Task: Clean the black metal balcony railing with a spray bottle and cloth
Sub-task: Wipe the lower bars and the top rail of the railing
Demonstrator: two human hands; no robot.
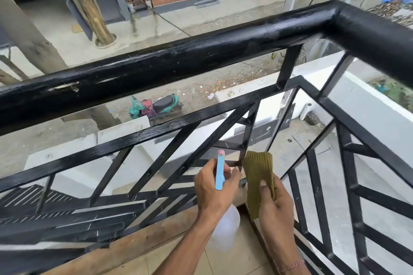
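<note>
The black metal railing runs across the view and turns a corner at the upper right, with slanted bars below its thick top rail. My left hand grips a spray bottle with a blue head and pink nozzle, pointed at the lower bars; its clear body hangs under my wrist. My right hand holds an olive-green cloth against a vertical bar near the corner, thumb on top of the cloth.
Beyond the bars lies the street far below, with a teal scooter, a white wall and buildings. Beige floor tiles and a wooden sill lie at the railing's base.
</note>
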